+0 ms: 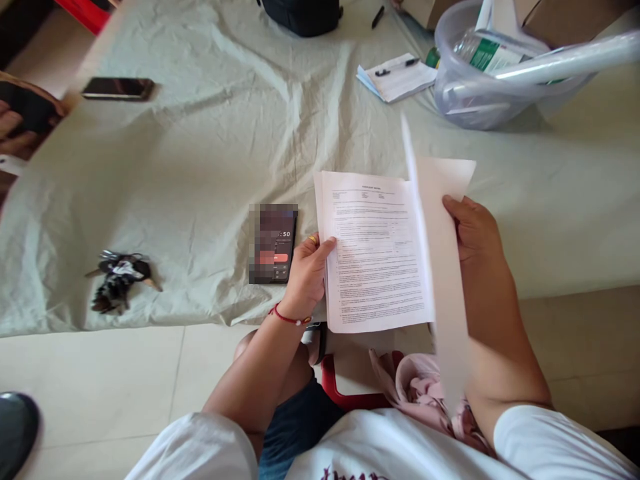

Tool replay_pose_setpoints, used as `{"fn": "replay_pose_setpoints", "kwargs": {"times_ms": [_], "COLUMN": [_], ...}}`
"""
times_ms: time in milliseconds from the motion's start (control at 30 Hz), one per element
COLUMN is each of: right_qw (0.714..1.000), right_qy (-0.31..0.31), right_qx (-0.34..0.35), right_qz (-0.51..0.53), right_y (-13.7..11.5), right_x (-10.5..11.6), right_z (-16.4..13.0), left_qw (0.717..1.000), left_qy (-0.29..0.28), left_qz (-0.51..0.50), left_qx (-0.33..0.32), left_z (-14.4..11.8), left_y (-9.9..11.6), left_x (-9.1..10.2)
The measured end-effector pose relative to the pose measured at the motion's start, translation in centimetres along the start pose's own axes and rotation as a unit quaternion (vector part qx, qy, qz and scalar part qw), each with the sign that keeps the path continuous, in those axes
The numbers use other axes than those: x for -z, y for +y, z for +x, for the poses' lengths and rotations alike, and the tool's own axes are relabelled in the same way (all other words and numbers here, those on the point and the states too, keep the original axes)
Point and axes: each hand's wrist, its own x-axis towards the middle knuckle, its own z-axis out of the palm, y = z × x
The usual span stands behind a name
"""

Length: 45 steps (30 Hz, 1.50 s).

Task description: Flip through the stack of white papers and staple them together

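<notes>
A stack of printed papers is held over the front edge of the cloth-covered table, its top sheet full of small text. My left hand grips the stack's left edge, thumb on top and fingers hidden underneath. On the right, my right hand pinches turned-over sheets, which stand up from the stack and show a blank side. Just left of my left hand lies a phone with a lit, partly blurred-out screen.
Keys lie at the table's front left, and another phone behind them. A plastic basket holding a bottle stands back right, beside a notepad with a pen. A black bag is at the back. Another person's hand shows far left.
</notes>
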Motion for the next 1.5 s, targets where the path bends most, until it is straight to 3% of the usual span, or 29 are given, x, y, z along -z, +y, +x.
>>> {"fn": "replay_pose_setpoints", "kwargs": {"times_ms": [100, 400, 567, 700, 1500], "right_qw": [0.998, 0.986, 0.982, 0.983, 0.989], "right_qy": [0.03, 0.078, 0.041, 0.023, 0.071], "right_qx": [-0.024, 0.045, 0.038, 0.045, 0.052], "right_qz": [0.045, -0.14, -0.178, -0.179, -0.116], "right_y": [0.5, 2.5, 2.3, 2.6, 3.0], "right_x": [-0.3, -0.3, -0.4, -0.4, -0.5], "right_z": [0.5, 1.8, 1.8, 1.8, 2.0], "left_qw": [1.0, 1.0, 1.0, 1.0, 0.999], "left_qy": [0.002, -0.004, -0.007, -0.002, 0.027], "left_qz": [-0.002, 0.006, -0.003, -0.004, -0.018], "left_qx": [0.0, -0.004, 0.008, 0.007, -0.003], "left_z": [0.0, 0.0, -0.1, -0.1, 0.0], "left_y": [0.0, 0.0, 0.0, -0.1, 0.3], "left_x": [-0.1, 0.0, -0.2, -0.2, -0.2]}}
